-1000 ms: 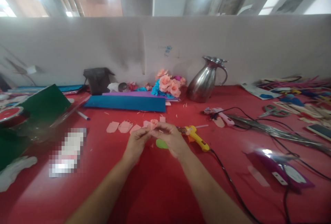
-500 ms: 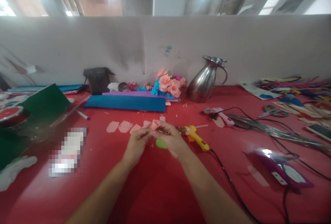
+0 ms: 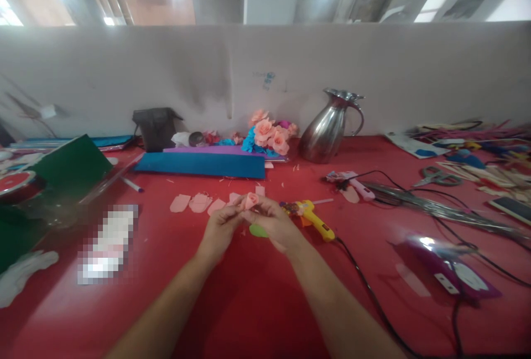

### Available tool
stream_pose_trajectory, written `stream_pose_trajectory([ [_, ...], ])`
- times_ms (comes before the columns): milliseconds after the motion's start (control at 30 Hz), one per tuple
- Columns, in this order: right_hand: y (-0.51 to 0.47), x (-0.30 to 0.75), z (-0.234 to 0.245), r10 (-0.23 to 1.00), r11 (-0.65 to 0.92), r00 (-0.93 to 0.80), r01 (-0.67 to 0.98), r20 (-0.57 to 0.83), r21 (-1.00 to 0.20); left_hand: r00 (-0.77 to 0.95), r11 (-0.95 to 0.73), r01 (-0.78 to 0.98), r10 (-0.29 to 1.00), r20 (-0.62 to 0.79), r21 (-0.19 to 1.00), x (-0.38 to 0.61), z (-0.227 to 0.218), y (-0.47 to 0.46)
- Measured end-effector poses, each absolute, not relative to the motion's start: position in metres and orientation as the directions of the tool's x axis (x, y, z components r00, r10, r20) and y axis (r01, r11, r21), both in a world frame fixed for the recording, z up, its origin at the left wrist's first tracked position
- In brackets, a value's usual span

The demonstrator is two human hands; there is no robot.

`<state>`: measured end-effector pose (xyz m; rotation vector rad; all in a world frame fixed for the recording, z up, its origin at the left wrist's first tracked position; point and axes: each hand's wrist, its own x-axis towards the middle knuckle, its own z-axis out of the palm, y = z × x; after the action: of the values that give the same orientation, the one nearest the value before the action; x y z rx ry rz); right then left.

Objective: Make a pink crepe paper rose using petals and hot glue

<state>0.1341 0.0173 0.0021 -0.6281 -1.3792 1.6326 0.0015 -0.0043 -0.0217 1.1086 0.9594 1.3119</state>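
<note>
A small peach paper rose (image 3: 251, 201), rolled into a tight bud, is held up between my two hands. My left hand (image 3: 222, 226) pinches it from the left, fingers closed. My right hand (image 3: 276, 223) grips it from the right, its thumb at the base of the bud. Under the right hand a light green paper piece (image 3: 258, 230) shows in part. Several peach paper petals (image 3: 201, 202) lie in a row left of and behind my hands. Just right of my right hand rests a yellow glue gun (image 3: 317, 220) with its black cord.
Finished peach flowers (image 3: 265, 132) stand behind a blue sheet (image 3: 203, 165). Further back are a steel jug (image 3: 326, 129) and a dark pouch (image 3: 156, 128). To the right lie a pink glue gun (image 3: 362, 188), scissors (image 3: 440, 176) and a purple power strip (image 3: 467, 280). A green sheet (image 3: 72, 168) leans at left.
The rose bud has turned slightly in my fingers, its spiral top now facing more toward me. Both hands stay in nearly the same place.
</note>
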Motion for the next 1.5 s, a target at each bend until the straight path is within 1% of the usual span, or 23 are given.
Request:
stream_pose_trajectory([
  [133, 0.018, 0.134, 0.002, 0.866, 0.023, -0.475, -0.274, 0.156, -0.962, 0.064, -0.053, -0.226, 0.996, 0.069, 0.973, 0.002, -0.022, -0.004],
  [300, 0.016, 0.134, 0.003, 0.855, 0.036, -0.491, -0.267, 0.168, -0.963, 0.055, -0.083, -0.242, 0.994, 0.099, 0.967, 0.001, -0.022, -0.005],
  [433, 0.015, 0.133, 0.004, 0.877, 0.065, -0.454, -0.213, 0.158, -0.975, 0.06, -0.074, -0.245, 0.994, 0.091, 0.967, 0.0, -0.022, -0.004],
  [533, 0.016, 0.131, 0.003, 0.902, 0.124, -0.392, -0.17, 0.183, -0.978, 0.027, -0.077, -0.263, 0.996, 0.087, 0.962, 0.0, -0.022, -0.004],
  [667, 0.014, 0.128, 0.0, 0.93, 0.262, -0.249, -0.063, 0.269, -0.963, -0.025, -0.054, -0.292, 0.999, 0.049, 0.955, 0.0, -0.022, -0.005],
  [767, 0.01, 0.125, 0.0, 0.928, 0.346, -0.162, 0.043, 0.335, -0.937, -0.031, -0.035, -0.304, 0.999, 0.027, 0.952, 0.001, -0.021, -0.006],
  [867, 0.007, 0.123, 0.002, 0.914, 0.4, -0.12, 0.094, 0.389, -0.912, -0.015, -0.037, -0.3, 0.999, 0.035, 0.953, 0.001, -0.019, -0.007],
  [1300, 0.006, 0.125, 0.004, 0.884, 0.462, -0.149, 0.119, 0.444, -0.879, 0.002, -0.057, -0.312, 0.998, 0.061, 0.949, 0.003, -0.013, -0.006],
  [1500, 0.005, 0.126, 0.004, 0.855, 0.516, -0.145, 0.132, 0.498, -0.847, 0.008, -0.102, -0.288, 0.994, 0.109, 0.952, 0.001, -0.015, -0.006],
])
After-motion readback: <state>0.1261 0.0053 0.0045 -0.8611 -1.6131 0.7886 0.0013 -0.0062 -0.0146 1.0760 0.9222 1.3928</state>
